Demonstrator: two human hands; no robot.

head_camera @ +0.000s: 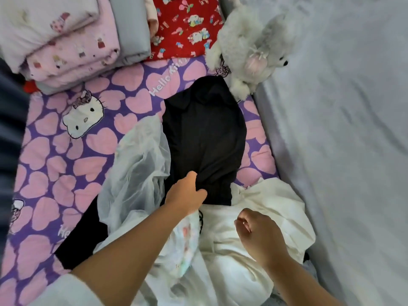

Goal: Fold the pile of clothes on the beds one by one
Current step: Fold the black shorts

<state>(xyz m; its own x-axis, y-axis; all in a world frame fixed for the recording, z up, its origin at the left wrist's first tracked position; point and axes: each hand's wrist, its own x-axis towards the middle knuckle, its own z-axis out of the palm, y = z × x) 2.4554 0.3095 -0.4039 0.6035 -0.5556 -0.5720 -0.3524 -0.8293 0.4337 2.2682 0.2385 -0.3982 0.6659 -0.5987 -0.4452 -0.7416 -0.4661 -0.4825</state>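
A black garment (205, 133) lies stretched up the middle of the purple heart-print bed (55, 155). My left hand (187, 193) grips its near edge, thumb and fingers pinching the fabric. A sheer white tulle piece (136, 164) lies to its left. Nearer me is a heap of white clothes (220, 250), with a printed white piece (185, 241) under my left forearm. My right hand (258, 233) hovers over the white heap, fingers loosely curled and holding nothing. Another black cloth (81, 239) pokes out at the left under the tulle.
A stack of folded pink and white bedding (61, 40), a grey folded piece (132, 29) and a red cartoon-print cloth (185, 25) sit at the head of the bed. A white plush dog (249, 45) lies at the upper right. A grey-sheeted bed (342, 129) adjoins on the right.
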